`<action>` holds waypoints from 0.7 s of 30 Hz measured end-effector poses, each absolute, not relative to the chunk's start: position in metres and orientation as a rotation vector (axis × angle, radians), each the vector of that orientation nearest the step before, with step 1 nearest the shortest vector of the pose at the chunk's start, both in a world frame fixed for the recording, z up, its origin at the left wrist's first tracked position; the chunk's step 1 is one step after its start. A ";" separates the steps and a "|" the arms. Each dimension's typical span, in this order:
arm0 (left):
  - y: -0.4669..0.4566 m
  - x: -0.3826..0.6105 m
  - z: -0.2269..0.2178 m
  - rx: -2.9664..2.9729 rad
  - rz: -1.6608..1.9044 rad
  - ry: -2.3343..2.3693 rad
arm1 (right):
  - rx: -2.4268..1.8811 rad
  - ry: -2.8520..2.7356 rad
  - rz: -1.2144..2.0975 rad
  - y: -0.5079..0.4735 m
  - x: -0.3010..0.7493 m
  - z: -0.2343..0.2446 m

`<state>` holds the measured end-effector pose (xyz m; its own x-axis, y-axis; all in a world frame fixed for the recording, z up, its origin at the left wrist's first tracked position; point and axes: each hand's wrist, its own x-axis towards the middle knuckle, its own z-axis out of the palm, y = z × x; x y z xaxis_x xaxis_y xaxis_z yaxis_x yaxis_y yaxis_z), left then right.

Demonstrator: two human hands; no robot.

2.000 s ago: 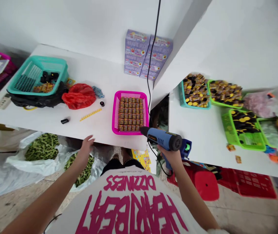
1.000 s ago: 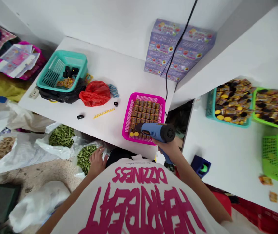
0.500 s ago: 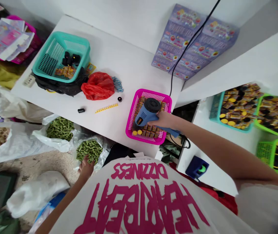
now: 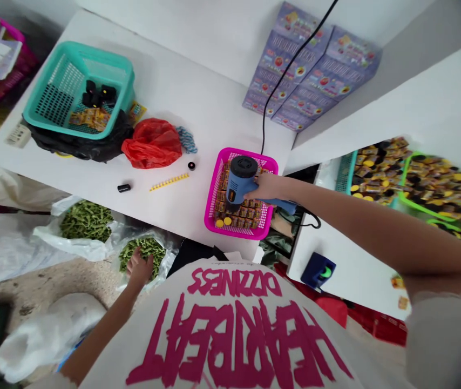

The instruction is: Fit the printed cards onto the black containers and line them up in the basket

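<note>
My right hand (image 4: 266, 187) is wrapped round the handle of a blue heat gun (image 4: 236, 181). Its nozzle points down into a pink plastic basket (image 4: 210, 208) on the white table. Rows of small wrapped packs (image 4: 249, 219) fill the basket, with two yellow round caps (image 4: 223, 222) showing near the nozzle. My left hand (image 4: 139, 267) hovers at a clear plastic bag of green twisted pieces (image 4: 155, 249), fingers spread. Nothing shows in that hand; whether it touches the pieces I cannot tell.
A teal basket (image 4: 127, 81) holds black pieces and orange packets. Beside it lie a red plastic bag (image 4: 153, 145), a yellow strip (image 4: 169, 182) and a black cap (image 4: 124, 188). Purple boxes (image 4: 287, 81) stand at the back; a black cable (image 4: 279, 86) hangs there. A blue tape dispenser (image 4: 317, 270) sits right.
The view has shifted a little. The heat gun has turned more upright over the basket, its nozzle slightly farther from the yellow caps. My left hand has risen slightly over the green pieces, fingers spreading.
</note>
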<state>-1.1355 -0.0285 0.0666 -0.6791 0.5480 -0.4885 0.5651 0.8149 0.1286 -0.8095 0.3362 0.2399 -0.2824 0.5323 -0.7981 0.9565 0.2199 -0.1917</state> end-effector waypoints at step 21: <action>0.127 -0.916 0.054 2.312 0.108 1.316 | 2.570 1.394 -1.185 0.152 -0.660 0.301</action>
<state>-0.9157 0.1268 0.0536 0.5358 0.8288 -0.1611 0.7912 -0.4263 0.4385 -0.6600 0.1519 0.3008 0.3272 0.7249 -0.6062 0.7153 -0.6092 -0.3424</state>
